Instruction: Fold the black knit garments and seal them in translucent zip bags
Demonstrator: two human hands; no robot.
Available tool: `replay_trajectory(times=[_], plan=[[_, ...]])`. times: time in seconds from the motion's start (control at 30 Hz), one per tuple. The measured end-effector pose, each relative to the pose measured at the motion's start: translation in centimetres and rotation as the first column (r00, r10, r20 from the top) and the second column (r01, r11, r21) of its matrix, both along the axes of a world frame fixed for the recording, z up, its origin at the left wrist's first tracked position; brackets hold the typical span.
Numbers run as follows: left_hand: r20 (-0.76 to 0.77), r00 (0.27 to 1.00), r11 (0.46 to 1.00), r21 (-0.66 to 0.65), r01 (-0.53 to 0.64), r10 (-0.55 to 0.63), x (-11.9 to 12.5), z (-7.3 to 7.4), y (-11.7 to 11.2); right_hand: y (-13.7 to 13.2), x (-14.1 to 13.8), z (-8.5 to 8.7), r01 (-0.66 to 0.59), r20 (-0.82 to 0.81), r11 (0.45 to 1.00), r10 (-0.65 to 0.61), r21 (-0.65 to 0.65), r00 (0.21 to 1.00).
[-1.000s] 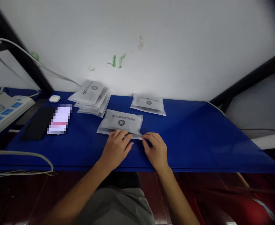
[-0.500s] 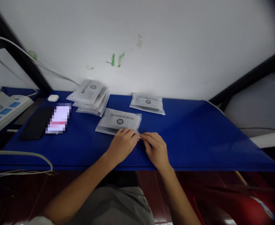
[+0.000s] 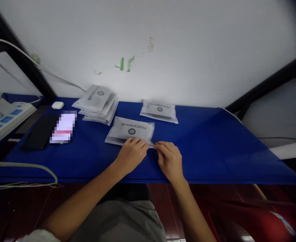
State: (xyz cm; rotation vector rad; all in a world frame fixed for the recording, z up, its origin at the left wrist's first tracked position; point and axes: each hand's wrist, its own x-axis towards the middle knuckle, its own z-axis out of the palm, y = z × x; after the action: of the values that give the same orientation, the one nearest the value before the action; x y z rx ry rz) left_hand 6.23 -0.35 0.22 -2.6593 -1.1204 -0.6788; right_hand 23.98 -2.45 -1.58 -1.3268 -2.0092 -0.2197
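Note:
A frosted white zip bag (image 3: 138, 129) printed with ROCKBROS and a round logo lies on the blue table (image 3: 213, 148) in front of me. My left hand (image 3: 134, 153) is closed on the bag's near edge, its fingers bent over the strip; the thumb is hidden. At the bag's near right corner, my right hand (image 3: 169, 158) pinches the edge between thumb and forefinger. Behind it, to the left, several similar bags are stacked in a pile (image 3: 97, 101). One more ROCKBROS bag (image 3: 159, 110) rests by the wall, to the right of the pile.
At left lie a black phone (image 3: 39, 132), a second phone with a lit, blurred screen (image 3: 63, 127), and a white earbud case (image 3: 58, 105). A white power strip (image 3: 9, 117) sits at the far left, with cables around it. A white wall (image 3: 188, 67) bounds the table's back.
The bag has shifted slightly right. My right hand has moved a little right with its corner, widening the gap between my hands. The pile and the other bag stay put.

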Motion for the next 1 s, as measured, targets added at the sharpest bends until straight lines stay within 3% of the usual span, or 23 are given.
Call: replay_trajectory(times=[0.27,0.6,1.0], plan=[[0.023,0.999,0.999,-0.006,-0.048,0.049,-1.1,0.1,0.2,0.2,-0.2,0.0,0.065,-0.016,0.995,-0.064,0.074,0.998],[0.014,1.0,0.997,-0.072,-0.012,0.013,-0.5,-0.2,0.1,0.4,0.4,-0.5,-0.016,-0.018,1.0,0.016,0.008,1.0],[-0.008,1.0,0.999,-0.042,0.004,-0.005,-1.3,0.0,-0.1,0.2,-0.4,-0.1,0.047,0.046,0.999,-0.047,0.003,0.998]])
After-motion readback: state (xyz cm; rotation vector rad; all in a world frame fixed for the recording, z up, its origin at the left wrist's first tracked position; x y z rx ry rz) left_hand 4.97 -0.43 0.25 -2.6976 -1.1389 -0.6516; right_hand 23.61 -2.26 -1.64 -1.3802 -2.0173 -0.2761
